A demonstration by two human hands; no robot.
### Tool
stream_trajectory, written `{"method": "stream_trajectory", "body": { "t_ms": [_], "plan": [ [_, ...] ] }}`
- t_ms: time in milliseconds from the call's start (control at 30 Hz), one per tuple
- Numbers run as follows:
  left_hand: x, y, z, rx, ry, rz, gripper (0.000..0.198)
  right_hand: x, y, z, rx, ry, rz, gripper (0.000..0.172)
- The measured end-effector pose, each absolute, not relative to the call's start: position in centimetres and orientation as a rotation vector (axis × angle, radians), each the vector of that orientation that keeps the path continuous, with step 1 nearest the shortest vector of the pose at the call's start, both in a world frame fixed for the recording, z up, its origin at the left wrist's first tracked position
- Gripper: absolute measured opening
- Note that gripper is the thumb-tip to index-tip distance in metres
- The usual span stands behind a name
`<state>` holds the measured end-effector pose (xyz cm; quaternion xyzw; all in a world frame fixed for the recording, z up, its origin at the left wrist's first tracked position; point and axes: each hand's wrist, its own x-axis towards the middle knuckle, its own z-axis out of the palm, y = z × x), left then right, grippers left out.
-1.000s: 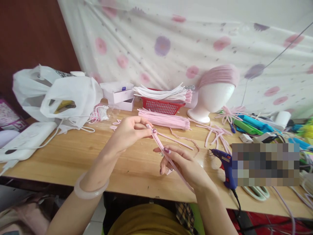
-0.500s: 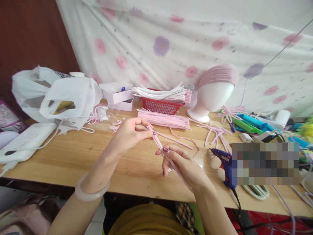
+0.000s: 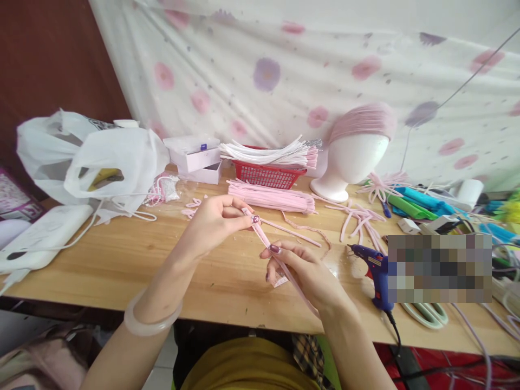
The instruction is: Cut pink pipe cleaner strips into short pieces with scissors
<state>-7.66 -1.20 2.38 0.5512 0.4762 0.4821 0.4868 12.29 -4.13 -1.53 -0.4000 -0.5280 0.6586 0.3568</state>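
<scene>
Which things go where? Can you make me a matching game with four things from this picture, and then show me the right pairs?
Things:
1. Pink strip
2. Red basket
3. White model head
4. Blue glue gun

Places and states:
A. Has a pink covering on top
B. Lies on the table, with a black cord at its handle
C. Held by the left hand and the right hand
D. Has white strips piled on top

Right pairs: 1-C, 2-D, 3-A, 4-B
</scene>
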Motion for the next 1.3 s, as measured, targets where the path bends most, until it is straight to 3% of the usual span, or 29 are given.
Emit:
{"method": "stream_trajectory", "body": {
  "t_ms": [700, 1067, 1300],
  "plan": [
    [-7.0, -1.5, 1.6, 1.255, 1.102, 1.256, 0.014, 12.0, -4.0, -2.6, -1.009, -1.283, 1.604, 0.024],
    [-6.0, -2.1, 1.3, 1.287, 1.156, 1.255, 0.035, 12.7, -4.5, -2.6, -1.117, -1.428, 1.453, 0.032],
    [-5.3, -2.7, 1.4, 1.379, 1.208, 1.250, 0.026, 13.5, -4.8, -2.7, -1.132, -1.555, 1.300, 0.034]
  ]
}}
